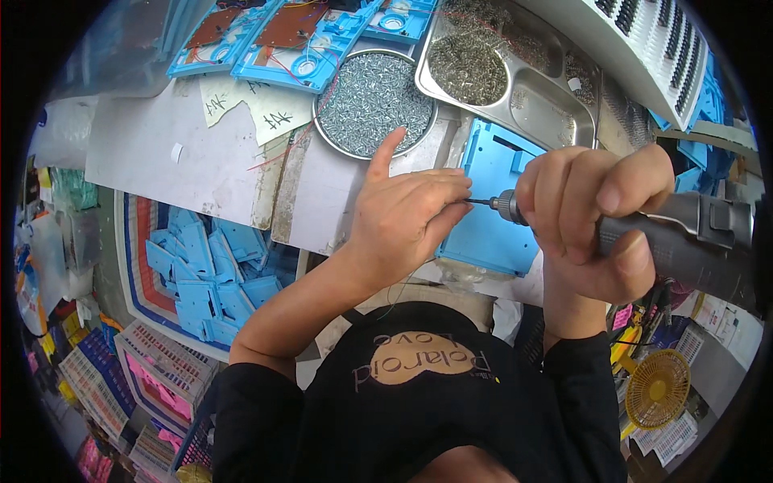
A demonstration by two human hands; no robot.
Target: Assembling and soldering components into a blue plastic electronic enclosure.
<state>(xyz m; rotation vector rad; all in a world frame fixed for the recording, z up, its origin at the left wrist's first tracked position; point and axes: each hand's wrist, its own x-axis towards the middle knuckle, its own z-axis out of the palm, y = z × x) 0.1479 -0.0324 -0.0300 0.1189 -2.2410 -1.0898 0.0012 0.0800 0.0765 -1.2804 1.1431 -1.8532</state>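
My right hand is wrapped round a dark grey electric screwdriver, its thin bit pointing left. At the bit's tip, the thumb and fingers of my left hand are pinched together; whatever they grip there is too small to make out. The left index finger sticks up toward a round metal dish full of small silver screws. Under the bit lies a flat blue plastic panel on the bench, partly covered by both hands.
A steel compartment tray with small metal parts stands beyond the panel. Blue housings with wires lie at the back left. Below the bench's left edge, a crate holds blue pieces. A yellow fan is at lower right.
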